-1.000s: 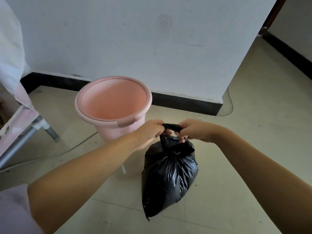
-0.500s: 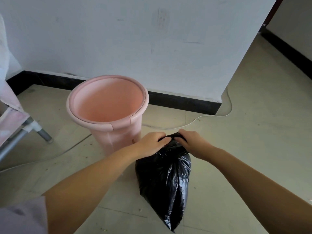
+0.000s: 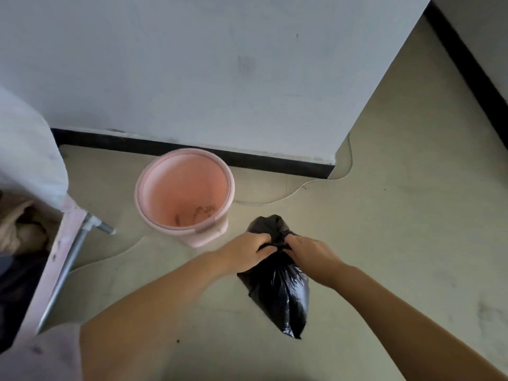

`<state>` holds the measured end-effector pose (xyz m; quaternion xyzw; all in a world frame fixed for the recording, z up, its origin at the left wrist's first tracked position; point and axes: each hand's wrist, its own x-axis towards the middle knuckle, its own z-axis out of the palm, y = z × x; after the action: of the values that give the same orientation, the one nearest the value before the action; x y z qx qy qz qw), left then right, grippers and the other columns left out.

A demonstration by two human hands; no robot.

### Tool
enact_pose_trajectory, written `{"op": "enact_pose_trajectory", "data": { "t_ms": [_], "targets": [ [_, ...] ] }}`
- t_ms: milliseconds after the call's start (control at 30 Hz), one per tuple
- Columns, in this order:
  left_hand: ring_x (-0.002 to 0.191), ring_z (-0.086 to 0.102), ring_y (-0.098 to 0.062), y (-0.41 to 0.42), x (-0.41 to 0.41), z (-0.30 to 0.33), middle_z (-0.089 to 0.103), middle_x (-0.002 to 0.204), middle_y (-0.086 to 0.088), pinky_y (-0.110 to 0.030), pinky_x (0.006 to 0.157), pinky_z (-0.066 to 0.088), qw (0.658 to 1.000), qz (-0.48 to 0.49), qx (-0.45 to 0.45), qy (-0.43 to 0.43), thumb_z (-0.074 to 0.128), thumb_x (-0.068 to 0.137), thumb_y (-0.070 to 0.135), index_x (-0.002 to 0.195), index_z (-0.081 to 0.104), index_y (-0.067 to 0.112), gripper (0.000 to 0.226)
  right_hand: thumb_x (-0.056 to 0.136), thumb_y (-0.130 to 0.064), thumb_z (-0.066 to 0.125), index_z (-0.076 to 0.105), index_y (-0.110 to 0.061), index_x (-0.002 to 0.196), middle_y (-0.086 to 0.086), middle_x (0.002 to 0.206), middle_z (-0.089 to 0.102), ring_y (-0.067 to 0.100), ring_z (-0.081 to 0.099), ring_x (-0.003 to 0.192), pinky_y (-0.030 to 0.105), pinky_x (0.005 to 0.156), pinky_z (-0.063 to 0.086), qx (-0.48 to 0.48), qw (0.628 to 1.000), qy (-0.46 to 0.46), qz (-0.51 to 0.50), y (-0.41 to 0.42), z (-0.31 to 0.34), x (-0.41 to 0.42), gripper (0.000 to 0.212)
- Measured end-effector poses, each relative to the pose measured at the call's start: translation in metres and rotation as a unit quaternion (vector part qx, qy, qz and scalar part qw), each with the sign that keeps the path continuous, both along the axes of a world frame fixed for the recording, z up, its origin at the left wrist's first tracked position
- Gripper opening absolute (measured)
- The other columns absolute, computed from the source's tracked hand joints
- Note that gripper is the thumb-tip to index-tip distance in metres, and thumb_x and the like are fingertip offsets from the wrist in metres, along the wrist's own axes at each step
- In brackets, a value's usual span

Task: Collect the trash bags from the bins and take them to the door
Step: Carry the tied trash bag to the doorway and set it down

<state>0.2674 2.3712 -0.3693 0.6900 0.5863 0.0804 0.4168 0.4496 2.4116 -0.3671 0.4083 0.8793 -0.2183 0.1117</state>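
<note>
Black trash bag (image 3: 280, 292), glossy and crinkled, is held out of the bin over the floor (image 3: 398, 243), just right of the pink bin (image 3: 184, 193). Crumbs are seen at the bin's bottom. Its gathered neck is gripped by the left hand (image 3: 244, 253) and right hand (image 3: 309, 253), fingers curled round it.

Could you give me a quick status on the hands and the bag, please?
Left hand and right hand grip black trash bag neck. Pink bin unlined. Nothing in the way.
</note>
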Motion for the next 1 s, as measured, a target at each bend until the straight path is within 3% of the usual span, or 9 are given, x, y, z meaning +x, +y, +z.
{"op": "enact_pose_trajectory", "data": {
  "t_ms": [133,300,433,533,633,767,900,1000],
  "targets": [
    [0.064,0.047,-0.017,-0.004,-0.008,0.099,0.049,0.068,0.001,-0.030,0.060,0.034,1.000,-0.003,-0.004,-0.008,0.045,0.098,0.032,0.079,0.046,0.013,0.027,0.101,-0.031,0.034,0.046,-0.008,0.107,0.012,0.110,0.059,0.033,0.057,0.100,0.039,0.077,0.040,-0.001,1.000,0.006,-0.010,-0.005,0.100,-0.003,0.027],
    [0.060,0.043,-0.009,-0.012,-0.015,0.230,0.039,0.064,0.014,-0.024,0.058,0.027,1.000,-0.013,0.010,0.005,0.043,0.099,0.030,0.082,0.045,0.018,0.020,0.101,-0.032,0.033,0.045,-0.008,0.105,0.013,0.107,0.060,0.034,0.057,0.097,0.040,0.075,0.040,0.001,1.000,-0.003,-0.006,-0.013,0.226,-0.012,0.027],
    [0.056,0.038,-0.001,-0.024,-0.025,0.312,0.035,0.065,0.016,-0.017,0.051,0.028,1.000,0.000,0.016,0.013,0.040,0.100,0.027,0.099,0.055,0.011,0.022,0.101,-0.030,0.033,0.045,-0.009,0.104,0.012,0.106,0.060,0.033,0.057,0.094,0.036,0.070,0.035,0.014,1.000,-0.003,0.001,-0.022,0.307,-0.025,0.024],
    [0.070,0.048,-0.006,-0.038,-0.039,0.364,0.047,0.080,0.010,-0.019,0.061,0.030,0.998,0.030,0.045,0.026,0.039,0.100,0.028,0.110,0.055,0.007,0.028,0.101,-0.030,0.032,0.044,-0.010,0.104,0.012,0.105,0.060,0.032,0.057,0.093,0.036,0.069,0.036,0.037,0.999,0.012,0.013,-0.028,0.363,-0.042,0.023],
    [0.093,0.058,-0.024,-0.046,-0.060,0.391,0.058,0.106,-0.004,-0.035,0.082,0.046,0.994,0.064,0.053,0.067,0.037,0.099,0.034,0.111,0.055,0.012,0.030,0.101,-0.030,0.033,0.045,-0.010,0.104,0.010,0.106,0.061,0.030,0.058,0.096,0.034,0.070,0.036,0.046,0.998,0.030,0.027,-0.026,0.403,-0.063,0.023],
    [0.082,0.063,-0.024,-0.046,-0.093,0.410,0.066,0.091,-0.002,-0.046,0.077,0.052,0.982,0.104,0.107,0.118,0.026,0.088,0.056,0.098,0.052,0.024,0.043,0.101,-0.031,0.034,0.045,-0.011,0.110,0.009,0.111,0.060,0.030,0.058,0.100,0.038,0.076,0.042,0.069,0.993,0.054,0.075,-0.018,0.436,-0.088,0.024],
    [0.085,0.062,-0.025,-0.062,-0.092,0.441,0.066,0.094,-0.008,-0.043,0.080,0.049,0.974,0.177,0.097,0.107,0.042,0.097,0.035,0.102,0.056,0.011,0.028,0.101,-0.032,0.033,0.044,-0.011,0.104,0.009,0.105,0.061,0.029,0.058,0.092,0.038,0.073,0.044,0.079,0.983,0.085,0.144,-0.008,0.451,-0.104,0.024],
    [0.085,0.061,-0.027,-0.084,-0.082,0.454,0.065,0.094,-0.011,-0.043,0.079,0.048,0.958,0.244,0.102,0.111,0.042,0.098,0.030,0.098,0.054,0.007,0.026,0.101,-0.030,0.034,0.045,-0.009,0.107,0.010,0.105,0.060,0.029,0.058,0.091,0.039,0.074,0.045,0.090,0.966,0.095,0.223,-0.006,0.457,-0.111,0.025]
  ]
}}
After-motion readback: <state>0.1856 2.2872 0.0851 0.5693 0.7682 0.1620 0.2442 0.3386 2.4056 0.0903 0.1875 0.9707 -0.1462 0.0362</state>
